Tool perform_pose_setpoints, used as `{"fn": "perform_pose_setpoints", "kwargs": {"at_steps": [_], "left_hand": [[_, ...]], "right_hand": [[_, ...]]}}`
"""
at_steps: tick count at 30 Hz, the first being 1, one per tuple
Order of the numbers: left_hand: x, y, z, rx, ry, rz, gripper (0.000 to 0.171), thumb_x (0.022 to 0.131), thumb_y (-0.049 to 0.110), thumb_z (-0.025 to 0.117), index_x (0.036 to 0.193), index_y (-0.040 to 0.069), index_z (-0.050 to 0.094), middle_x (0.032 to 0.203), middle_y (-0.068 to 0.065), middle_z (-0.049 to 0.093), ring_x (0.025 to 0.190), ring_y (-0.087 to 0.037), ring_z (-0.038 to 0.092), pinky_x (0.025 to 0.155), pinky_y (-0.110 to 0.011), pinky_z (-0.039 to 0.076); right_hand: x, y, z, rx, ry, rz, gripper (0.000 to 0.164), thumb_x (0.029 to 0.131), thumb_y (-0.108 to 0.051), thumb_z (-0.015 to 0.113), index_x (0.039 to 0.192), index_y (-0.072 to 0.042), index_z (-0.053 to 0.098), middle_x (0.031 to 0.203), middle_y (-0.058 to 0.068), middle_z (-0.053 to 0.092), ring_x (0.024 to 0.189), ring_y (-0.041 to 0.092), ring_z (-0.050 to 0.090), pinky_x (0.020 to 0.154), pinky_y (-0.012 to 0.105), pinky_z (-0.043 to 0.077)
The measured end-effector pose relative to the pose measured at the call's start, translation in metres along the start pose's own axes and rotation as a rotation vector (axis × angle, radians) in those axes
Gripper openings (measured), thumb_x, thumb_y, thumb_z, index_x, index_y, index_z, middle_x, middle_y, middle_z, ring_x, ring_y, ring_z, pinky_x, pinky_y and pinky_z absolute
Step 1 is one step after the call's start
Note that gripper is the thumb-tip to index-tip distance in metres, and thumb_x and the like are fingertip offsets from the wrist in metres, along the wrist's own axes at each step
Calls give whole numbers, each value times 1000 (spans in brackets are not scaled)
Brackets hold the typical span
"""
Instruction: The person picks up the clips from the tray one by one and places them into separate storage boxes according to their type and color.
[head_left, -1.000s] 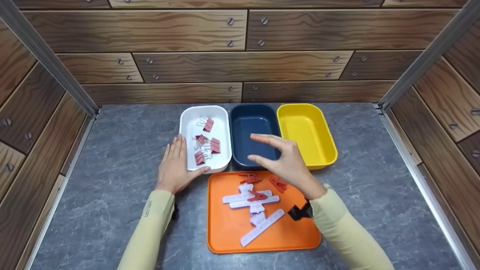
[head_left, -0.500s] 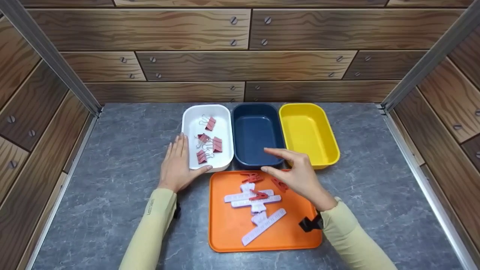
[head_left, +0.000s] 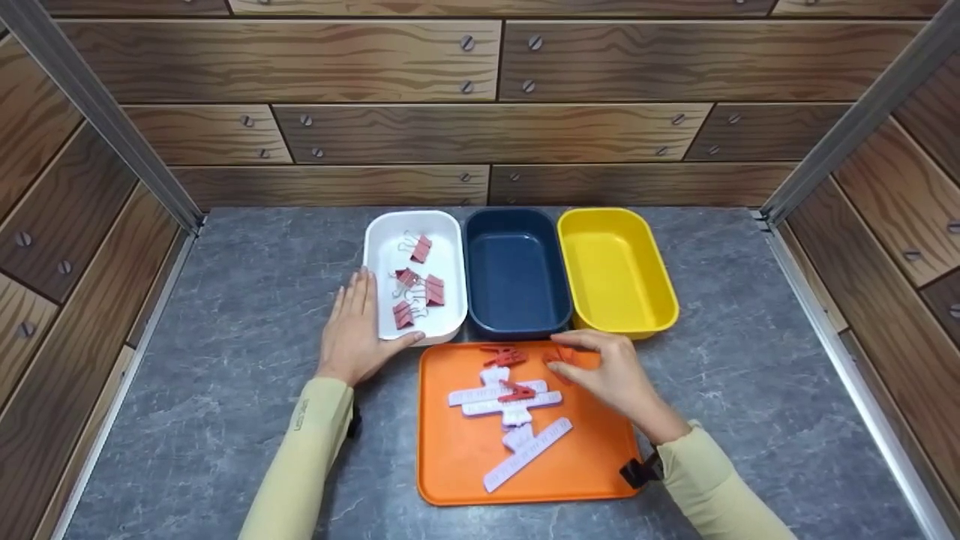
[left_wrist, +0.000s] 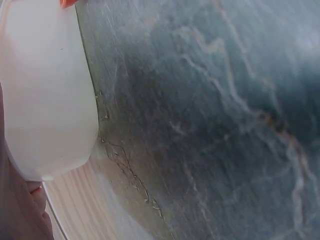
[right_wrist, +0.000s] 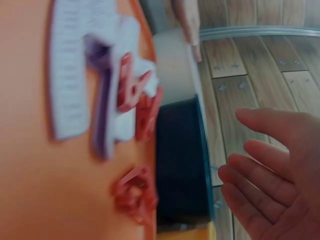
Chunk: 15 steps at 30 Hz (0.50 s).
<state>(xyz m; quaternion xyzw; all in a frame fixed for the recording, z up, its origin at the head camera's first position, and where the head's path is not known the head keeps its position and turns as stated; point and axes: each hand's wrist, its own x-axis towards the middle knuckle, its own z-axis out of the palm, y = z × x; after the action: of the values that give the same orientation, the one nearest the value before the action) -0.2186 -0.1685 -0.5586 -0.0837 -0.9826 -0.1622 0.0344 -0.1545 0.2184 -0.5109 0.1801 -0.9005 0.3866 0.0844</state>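
My left hand (head_left: 349,337) rests with straight fingers against the side of the white bin (head_left: 381,232), thumb at its front rim. Several dusty-red binder clips (head_left: 434,290) lie inside. My right hand (head_left: 619,379) hovers over the orange tray's far right, thumb and index finger spread around a red plastic clothespin (head_left: 561,355); the right wrist view shows this clothespin (right_wrist: 135,195) apart from the fingers. Two more red clothespins, one at the back (head_left: 502,355) and one (head_left: 517,391) on top of the lilac, ruler-marked bag clips (head_left: 527,454), lie on the tray.
The orange tray (head_left: 450,472) lies in front of the bins on a grey marbled table (head_left: 247,300). A dark blue bin (head_left: 517,330) and a yellow bin (head_left: 667,315) stand side by side right of the white one. Wood-patterned walls (head_left: 487,131) enclose the back and sides.
My right hand has come down from over the dark blue bin, moving towards me and right, to the rightmost red clothespin. The left hand stays at the white bin.
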Motion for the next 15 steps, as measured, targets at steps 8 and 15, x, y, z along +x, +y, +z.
{"fn": "perform_pose_setpoints", "kwargs": {"at_steps": [8,15], "left_hand": [[0,-1,1,0,8,4,132,77,93,46,161,-2,11,168,-20,11,153,-34,11,125,-44,5],[0,0,0,-4,0,3,132,77,93,45,162,-1,10,168,-19,10,154,-32,9,125,-41,3]], "right_hand": [[-10,20,6,-91,-37,11,41,73,-10,93,111,-3,79,107,8,75,102,25,70,89,44,58],[-12,30,13,-167,-49,-12,38,73,-10,94,107,-3,80,101,8,75,94,26,69,84,43,59]]}}
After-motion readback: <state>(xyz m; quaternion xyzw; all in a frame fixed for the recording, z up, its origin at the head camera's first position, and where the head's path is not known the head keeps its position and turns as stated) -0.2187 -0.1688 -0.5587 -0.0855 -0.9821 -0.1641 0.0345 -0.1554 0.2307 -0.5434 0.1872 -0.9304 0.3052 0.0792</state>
